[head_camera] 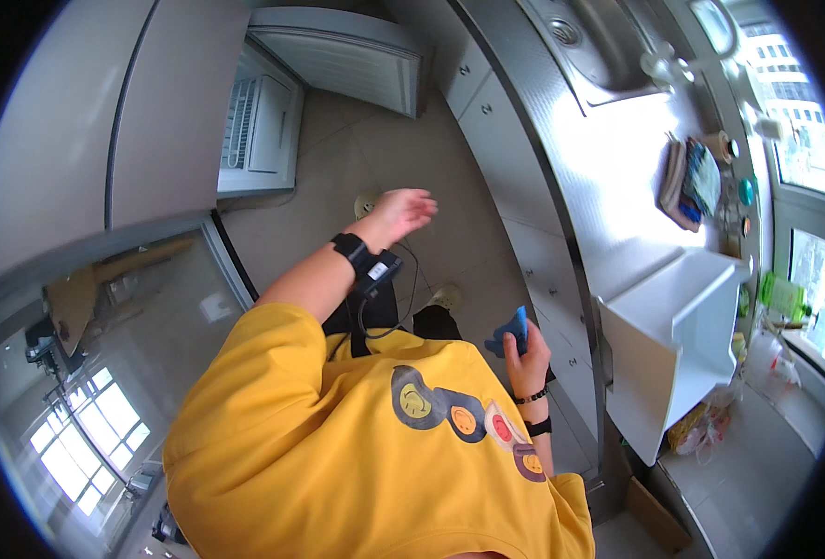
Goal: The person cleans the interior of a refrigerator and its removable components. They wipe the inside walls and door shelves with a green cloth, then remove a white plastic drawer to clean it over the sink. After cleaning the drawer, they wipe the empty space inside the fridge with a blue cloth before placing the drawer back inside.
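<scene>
My left hand (405, 212) is raised over the tiled floor with nothing in it, its fingers a little bent and blurred. A black strap and a small black device with a cable sit on that wrist. On the other side, my right hand (528, 355) grips a crumpled blue cloth (509, 335) between thumb and fingers, beside the cabinet fronts. A low appliance compartment (273, 126) with a wire rack inside, apparently a fridge or freezer, has its door (346, 59) swung wide. A white plastic bin (646, 370) stands at the right, by the counter.
Along the right runs a metal counter (594, 175) with a sink (594, 42), folded cloths (692, 182) and jars near the window. A green bottle (784, 297) and plastic bags (702, 426) are beyond the bin. A glossy reflecting panel (154, 335) lies at the left.
</scene>
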Demonstrator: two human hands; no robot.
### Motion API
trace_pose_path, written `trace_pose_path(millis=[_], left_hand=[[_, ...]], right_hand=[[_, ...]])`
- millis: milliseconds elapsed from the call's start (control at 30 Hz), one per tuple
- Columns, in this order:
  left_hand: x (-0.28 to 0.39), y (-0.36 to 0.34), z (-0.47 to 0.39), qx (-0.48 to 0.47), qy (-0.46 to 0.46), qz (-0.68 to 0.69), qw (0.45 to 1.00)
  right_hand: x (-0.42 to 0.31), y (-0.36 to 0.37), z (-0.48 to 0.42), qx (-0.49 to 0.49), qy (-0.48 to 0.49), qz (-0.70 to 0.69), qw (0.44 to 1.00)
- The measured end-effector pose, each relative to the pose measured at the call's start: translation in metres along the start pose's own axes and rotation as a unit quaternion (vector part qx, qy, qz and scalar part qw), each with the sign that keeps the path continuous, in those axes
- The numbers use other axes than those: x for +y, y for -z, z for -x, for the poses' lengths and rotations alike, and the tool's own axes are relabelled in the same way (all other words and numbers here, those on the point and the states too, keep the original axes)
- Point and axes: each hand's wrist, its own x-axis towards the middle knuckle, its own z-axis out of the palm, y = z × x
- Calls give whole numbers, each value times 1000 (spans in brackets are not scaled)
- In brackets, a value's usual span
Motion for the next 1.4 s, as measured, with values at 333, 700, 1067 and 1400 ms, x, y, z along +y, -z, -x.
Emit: trace_pose_path(millis=[333, 700, 1067, 1400], left_hand=[[135, 270, -103, 381, 32, -199, 902], [200, 367, -244, 351, 70, -701, 616], [264, 497, -353, 167, 194, -927, 274], [271, 449, -363, -32, 254, -964, -70]], right_hand=[[-184, -147, -315, 211, 152, -105, 960], [-173, -308, -541, 70, 355, 191, 912], [-172, -311, -541, 172, 278, 322, 888], [-174, -305, -554, 197, 223, 351, 888]])
